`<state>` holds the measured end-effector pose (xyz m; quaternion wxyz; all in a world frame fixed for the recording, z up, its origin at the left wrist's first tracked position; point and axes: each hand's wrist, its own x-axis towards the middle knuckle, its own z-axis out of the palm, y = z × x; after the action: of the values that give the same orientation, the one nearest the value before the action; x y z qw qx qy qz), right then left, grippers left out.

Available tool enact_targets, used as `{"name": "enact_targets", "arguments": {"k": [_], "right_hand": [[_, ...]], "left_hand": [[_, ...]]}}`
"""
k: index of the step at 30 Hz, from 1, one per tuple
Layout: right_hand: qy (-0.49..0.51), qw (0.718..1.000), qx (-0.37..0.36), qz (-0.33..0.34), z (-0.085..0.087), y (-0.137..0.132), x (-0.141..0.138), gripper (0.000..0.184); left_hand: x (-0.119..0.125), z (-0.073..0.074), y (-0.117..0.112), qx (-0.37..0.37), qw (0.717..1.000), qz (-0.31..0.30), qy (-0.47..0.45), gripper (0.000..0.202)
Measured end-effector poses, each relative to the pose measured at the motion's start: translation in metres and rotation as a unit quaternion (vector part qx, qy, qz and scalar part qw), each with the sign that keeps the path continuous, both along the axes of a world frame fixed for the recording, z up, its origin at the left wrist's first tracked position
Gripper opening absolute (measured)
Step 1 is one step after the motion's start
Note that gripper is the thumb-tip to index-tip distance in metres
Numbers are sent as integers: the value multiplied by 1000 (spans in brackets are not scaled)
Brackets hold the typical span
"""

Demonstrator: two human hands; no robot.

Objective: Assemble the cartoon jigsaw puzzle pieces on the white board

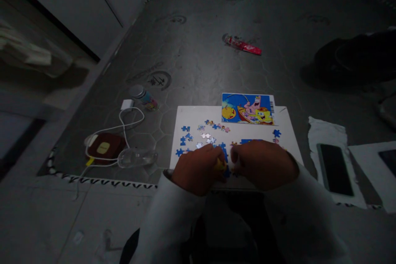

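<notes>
A white board [192, 117] lies on a grey mat, with several loose puzzle pieces [206, 135] scattered on it. A colourful cartoon reference picture [247, 109] rests at the board's far edge. My left hand [198, 170] is curled at the near edge, fingers pinched on a yellow and blue puzzle piece [221, 166]. My right hand [264, 164] is curled beside it, fingertips pressed down on pieces near the same spot. A blue assembled patch [250, 141] shows just beyond my right hand.
Left of the board lie a clear plastic bottle [137, 158], a dark red pouch [103, 147] with a white cable and charger [126, 104], and a small can [144, 97]. A red wrapper [244, 45] lies far back. A phone [334, 169] rests on white paper at right.
</notes>
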<state>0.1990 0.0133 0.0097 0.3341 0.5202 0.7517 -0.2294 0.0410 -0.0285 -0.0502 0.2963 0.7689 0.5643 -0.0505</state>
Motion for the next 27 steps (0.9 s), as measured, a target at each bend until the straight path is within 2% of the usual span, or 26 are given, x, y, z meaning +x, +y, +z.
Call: {"name": "enact_targets", "arguments": {"k": [6, 10, 15, 22, 27], "right_hand": [[-9, 1000, 8, -10, -5, 1, -3, 17], [3, 1000, -15, 2, -10, 6, 2, 16], [16, 1000, -2, -12, -14, 6, 17, 15], [90, 993, 70, -35, -31, 5, 49, 12], [107, 991, 69, -36, -38, 5, 57, 15]], "left_hand": [[-2, 3, 0, -13, 1000, -2, -10, 42], [-3, 4, -2, -17, 1000, -8, -14, 39], [-9, 10, -4, -7, 1000, -3, -23, 32], [-41, 21, -1, 64, 986, 151, 21, 18], [-61, 21, -2, 88, 980, 177, 40, 17]]}}
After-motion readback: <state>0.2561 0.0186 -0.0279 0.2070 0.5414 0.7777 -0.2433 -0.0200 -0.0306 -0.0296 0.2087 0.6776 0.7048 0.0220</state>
